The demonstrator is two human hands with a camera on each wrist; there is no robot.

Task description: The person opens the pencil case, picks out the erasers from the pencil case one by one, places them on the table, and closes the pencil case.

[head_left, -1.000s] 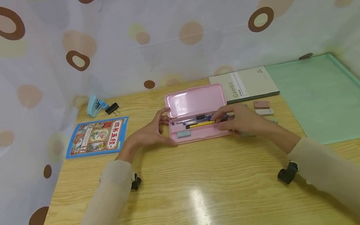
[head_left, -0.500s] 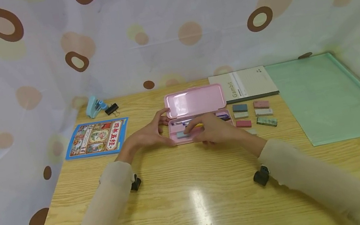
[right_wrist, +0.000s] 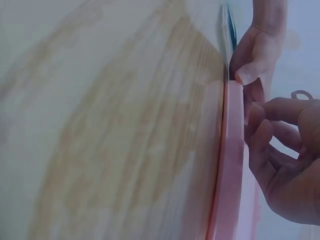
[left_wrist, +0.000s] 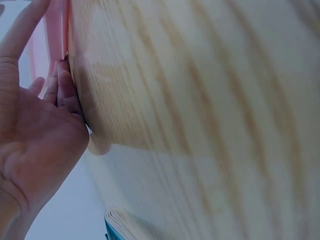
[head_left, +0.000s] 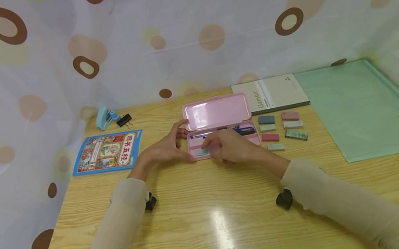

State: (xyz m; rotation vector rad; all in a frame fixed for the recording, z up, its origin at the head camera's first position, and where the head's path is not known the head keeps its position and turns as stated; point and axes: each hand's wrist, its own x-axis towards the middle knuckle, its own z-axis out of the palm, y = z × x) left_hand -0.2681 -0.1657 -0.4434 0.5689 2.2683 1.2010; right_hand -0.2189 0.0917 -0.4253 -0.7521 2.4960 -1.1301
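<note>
The left hand (head_left: 165,148) is gripping the left end of the open pink case (head_left: 216,112) in the middle of the table (head_left: 218,228). The right hand (head_left: 233,147), fingers curled, is reaching into its tray over a grey-blue eraser (head_left: 201,152); whether it is pinching it, I cannot tell.

— Left hand (head_left: 165,148)?
— Gripping the left end of the open pink plastic pencil case (head_left: 219,125).
— Right hand (head_left: 233,147)?
— Reaching into the tray, fingers over a small grey-blue rectangular eraser (head_left: 201,152).
</note>
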